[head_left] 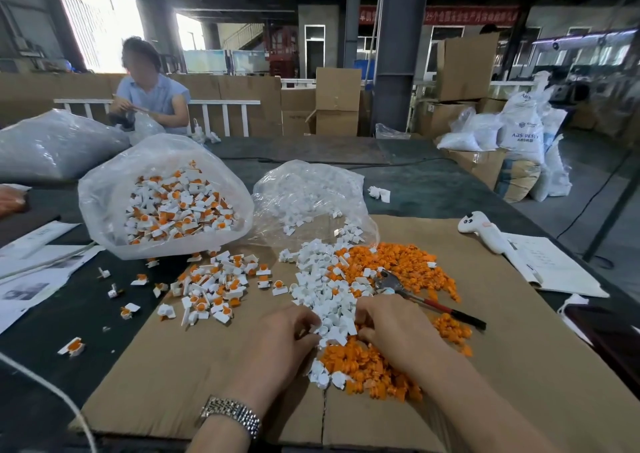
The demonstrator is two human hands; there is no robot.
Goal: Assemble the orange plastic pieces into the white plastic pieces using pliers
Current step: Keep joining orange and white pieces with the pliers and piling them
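Crinkled clear plastic bag of joined parts sits at ten o'clock. Left hand fingers curl, pinching small white plastic pieces; right hand fingers dig among knobbly orange plastic pieces. Red-handled metal pliers lie at two o'clock on flat brown cardboard.

Loose pieces are heaped between left hand and right hand. Pliers are laid just beyond right hand. Two bags are set beyond left hand, on the bench.
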